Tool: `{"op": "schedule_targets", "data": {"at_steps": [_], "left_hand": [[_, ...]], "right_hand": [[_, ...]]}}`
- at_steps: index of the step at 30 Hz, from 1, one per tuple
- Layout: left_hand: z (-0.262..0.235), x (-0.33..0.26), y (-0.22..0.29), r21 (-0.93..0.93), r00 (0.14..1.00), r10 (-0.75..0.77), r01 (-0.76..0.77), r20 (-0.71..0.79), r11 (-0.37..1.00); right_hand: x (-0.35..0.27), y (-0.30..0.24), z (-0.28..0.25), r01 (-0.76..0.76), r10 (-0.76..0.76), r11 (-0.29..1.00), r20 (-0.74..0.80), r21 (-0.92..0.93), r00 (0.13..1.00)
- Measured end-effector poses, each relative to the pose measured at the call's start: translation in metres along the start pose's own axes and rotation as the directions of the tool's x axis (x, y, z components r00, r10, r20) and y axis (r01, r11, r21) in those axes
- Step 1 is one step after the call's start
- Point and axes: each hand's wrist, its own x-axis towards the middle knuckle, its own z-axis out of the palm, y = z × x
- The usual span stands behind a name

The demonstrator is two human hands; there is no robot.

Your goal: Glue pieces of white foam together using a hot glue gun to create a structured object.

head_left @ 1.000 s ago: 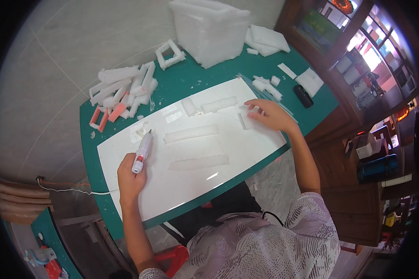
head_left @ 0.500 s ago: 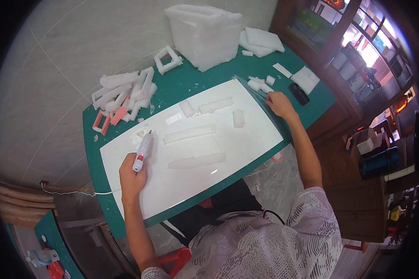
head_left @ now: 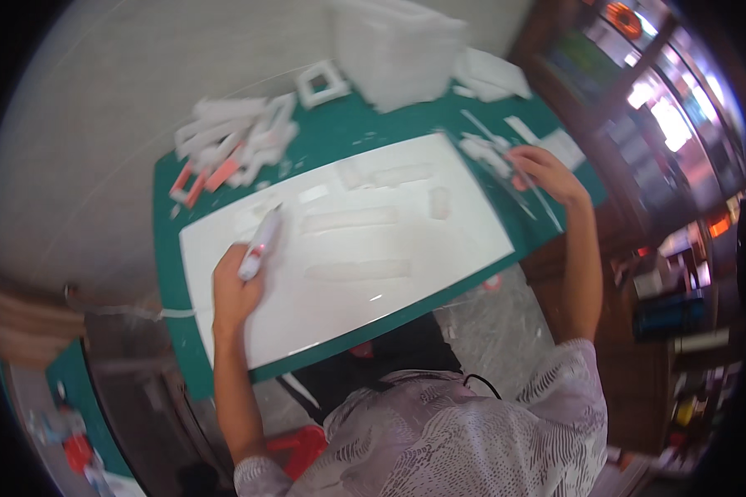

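The whole view is smeared by motion blur, so small pieces are hard to make out. The right hand [head_left: 547, 172] reaches far out to the bench's [head_left: 340, 137] edge, among blurred white scraps [head_left: 485, 153]; its fingers curl down over them, with a speck of red beneath, but whether they grip anything cannot be told. The left hand [head_left: 234, 291] is closed around a pen-shaped tool [head_left: 259, 243], white with a pinkish band, its tip pointing away from the wrist over the board [head_left: 348, 290].

The board is a flat, glossy white sheet lying on a green mat. Between the two hands lie pale rectangular foam strips [head_left: 348, 219] flat on the board, low in contrast against it, and a short stubby block [head_left: 440, 202] nearer the right hand. Beyond the left hand is a heap [head_left: 236, 141] of white foam offcuts, some with orange faces. Further out sit a small square foam frame [head_left: 323, 83] and a translucent plastic tub [head_left: 402, 50], cut off by the top edge.

Since half a second ago the right hand has stayed out at the scraps beyond the board's far corner; a second ago it rested on the board by the block. The left hand keeps its grip on the tool in the same spot.
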Motion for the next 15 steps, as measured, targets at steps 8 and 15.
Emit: {"op": "schedule_targets", "data": {"at_steps": [8,15], "left_hand": [[0.003,0.002,-0.007,-0.007,0.998,0.062,-0.062,0.003,0.998],[0.002,-0.001,-0.01,0.044,0.999,0.043,-0.043,0.016,0.998]], "right_hand": [[0.003,-0.005,0.037,0.105,-0.152,0.948,-0.136,-0.299,0.979],[-0.011,-0.035,0.052,-0.056,-0.222,0.858,-0.467,-0.511,0.856]]}}
